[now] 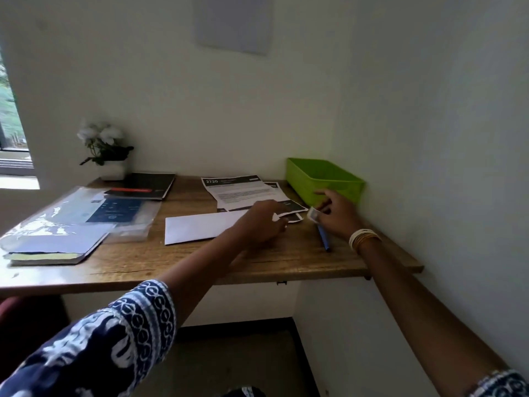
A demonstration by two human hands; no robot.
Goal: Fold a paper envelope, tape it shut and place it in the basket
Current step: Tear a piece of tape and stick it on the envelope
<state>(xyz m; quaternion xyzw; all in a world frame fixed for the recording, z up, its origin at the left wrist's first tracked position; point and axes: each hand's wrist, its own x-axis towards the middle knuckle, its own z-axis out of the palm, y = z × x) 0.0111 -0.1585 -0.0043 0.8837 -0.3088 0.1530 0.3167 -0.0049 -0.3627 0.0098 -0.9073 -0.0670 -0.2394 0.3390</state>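
Observation:
A white folded paper envelope (pixel 200 228) lies flat on the wooden desk (pixel 200 262). My left hand (pixel 262 224) rests on its right end, fingers curled, and seems to pinch a small white strip near its fingertips. My right hand (pixel 336 213) hovers just right of it, holding a small tape roll (pixel 313 215) between thumb and fingers. The green basket (pixel 326 179) stands at the back right corner against the wall, directly behind my right hand. It looks empty.
Printed sheets (pixel 240 190) lie behind the envelope. A blue pen (pixel 323 237) lies under my right hand. Black folders (pixel 143 186), a plastic sleeve with papers (pixel 71 222) and a potted white flower (pixel 106 151) fill the left side. Walls close in behind and right.

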